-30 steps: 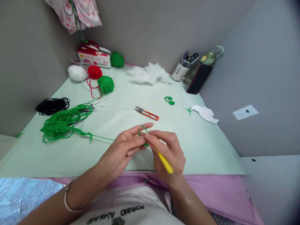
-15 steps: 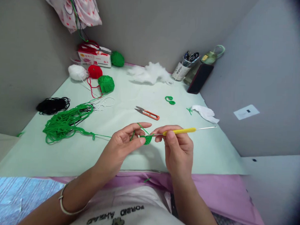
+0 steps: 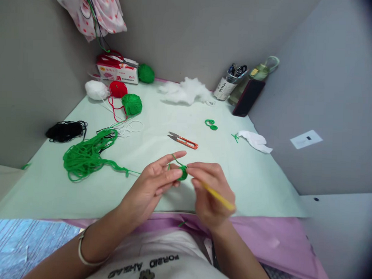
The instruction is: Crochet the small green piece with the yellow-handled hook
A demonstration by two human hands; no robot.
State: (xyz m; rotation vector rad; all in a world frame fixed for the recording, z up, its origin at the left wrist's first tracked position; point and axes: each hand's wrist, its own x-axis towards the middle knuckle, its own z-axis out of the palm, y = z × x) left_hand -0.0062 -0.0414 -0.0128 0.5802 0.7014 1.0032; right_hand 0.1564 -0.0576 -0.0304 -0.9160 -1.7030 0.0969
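My left hand (image 3: 157, 177) pinches a small green crochet piece (image 3: 183, 173) between thumb and fingers, its index finger stretched out with green yarn looped over it. In my right hand (image 3: 214, 193) is a yellow-handled crochet hook (image 3: 219, 196), its handle slanting down to the right and blurred by motion. The hook's tip is at the crochet piece, mostly hidden by my fingers. From the left hand a strand runs to a loose green yarn skein (image 3: 84, 156) on the table. Beyond my hands lie orange thread snips (image 3: 186, 142).
Black yarn (image 3: 66, 131), white yarn (image 3: 96, 90), a red ball (image 3: 118, 89) and green balls (image 3: 132, 104) lie at the left. White stuffing (image 3: 186, 91), a pen cup (image 3: 226, 87), a phone (image 3: 248, 97) and a bottle (image 3: 259, 71) stand farther back. A curled green piece (image 3: 211, 124) is right of centre.
My right hand has turned, swinging the hook's handle from nearly level to slanting down right. The green skein has been pulled a little to the right, and the crochet piece has tilted.
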